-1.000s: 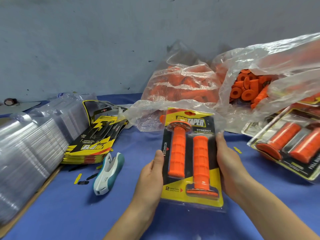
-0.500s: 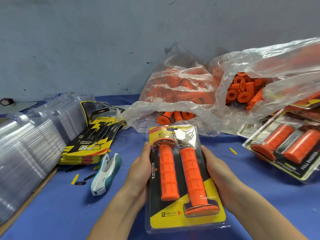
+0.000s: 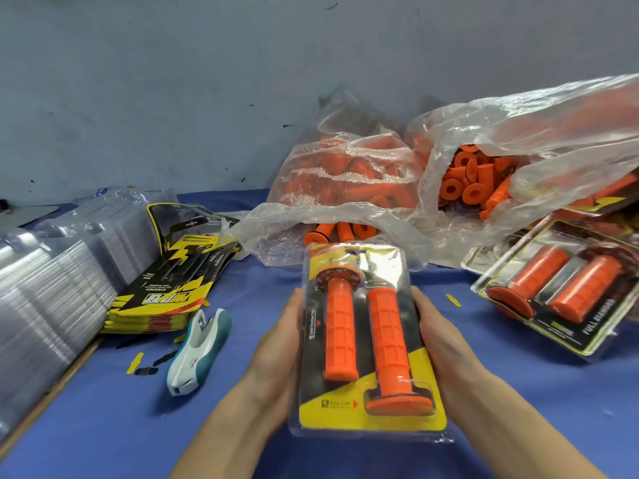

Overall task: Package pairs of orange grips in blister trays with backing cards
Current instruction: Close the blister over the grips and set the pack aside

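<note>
Holding a clear plastic blister pack (image 3: 368, 340) between them, the left hand (image 3: 276, 350) and right hand (image 3: 446, 347) each clasp one long edge, palms turned inward and fingers wrapped behind, so the face of the pack stays unobstructed. Inside lie two orange ribbed rubber grips (image 3: 363, 337), side by side and head to tail, the left flange at the top, the right flange at the bottom; this opposed nesting appears to let both flanges fit the moulded cavity. Behind them sits the yellow-and-black backing card (image 3: 373, 414); its lower print is too blurred to read and glare hides the header.

Gripping by the edges probably serves to press the tray halves together or to check the seal; the pack looks complete.

Left of the left hand lies a white-and-teal handheld stapler (image 3: 198, 350), within easy reach, beyond it a fanned stack of yellow-and-black printed cards (image 3: 166, 295) reading, inverted, "SYNERGY", and further left nested stacks of clear empty blister trays (image 3: 52, 299). Ahead of both hands, crumpled transparent bags of loose orange grips (image 3: 477, 181) lie open toward the worker. Right of the right hand rests a finished pack (image 3: 560, 299) marked "FULL DIAMOND". All rest on a blue cloth-covered table (image 3: 103, 426).
</note>
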